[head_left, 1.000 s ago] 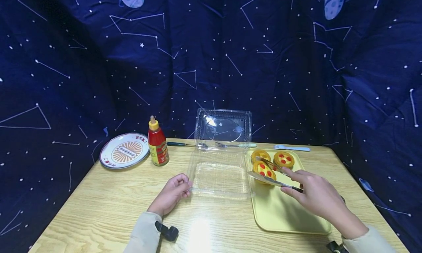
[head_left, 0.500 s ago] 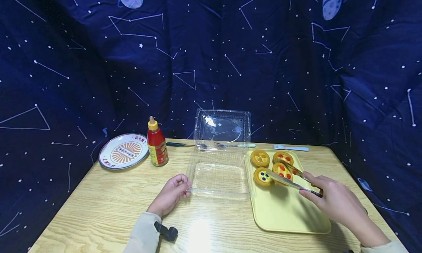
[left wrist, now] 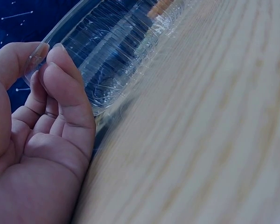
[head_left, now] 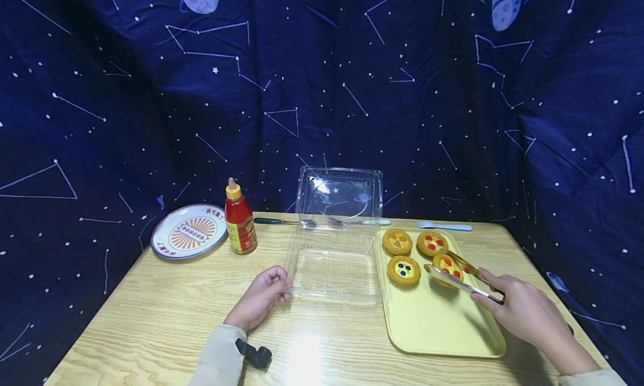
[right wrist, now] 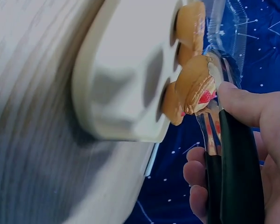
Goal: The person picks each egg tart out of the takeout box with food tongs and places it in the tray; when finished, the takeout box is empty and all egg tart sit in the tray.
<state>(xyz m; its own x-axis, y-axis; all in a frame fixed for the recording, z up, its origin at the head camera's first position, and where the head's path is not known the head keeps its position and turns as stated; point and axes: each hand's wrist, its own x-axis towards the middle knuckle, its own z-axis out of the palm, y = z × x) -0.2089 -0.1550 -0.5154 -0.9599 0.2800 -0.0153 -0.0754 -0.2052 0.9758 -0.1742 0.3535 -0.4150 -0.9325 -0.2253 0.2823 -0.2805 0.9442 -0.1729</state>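
My left hand (head_left: 259, 299) pinches the near left corner rim of a clear plastic clamshell box (head_left: 334, 292), between thumb and fingers in the left wrist view. The box stands open, its lid (head_left: 322, 207) raised at the back. In my right hand (head_left: 530, 310) is a pair of metal tongs (head_left: 460, 282) with black handles (right wrist: 240, 172). A tart with red toppings (head_left: 449, 265) sits between the tongs' ends, tilted above the yellow tray (head_left: 443, 333). On that tray lie a blueberry-dotted tart (head_left: 404, 270), a plain yellow tart (head_left: 397, 241) and another red-topped tart (head_left: 432, 243).
A red sauce bottle (head_left: 241, 224) with a yellow cap stands at the back left, beside a patterned white plate (head_left: 166, 229). Dark-handled cutlery (head_left: 269, 220) and a light-handled fork lie behind the box. A pale blue fork (head_left: 448, 226) rests behind the tray.
My right hand has moved right with the tongs and the red-topped tart, away from the box, uncovering the blueberry-dotted tart. The left hand stays on the box rim.
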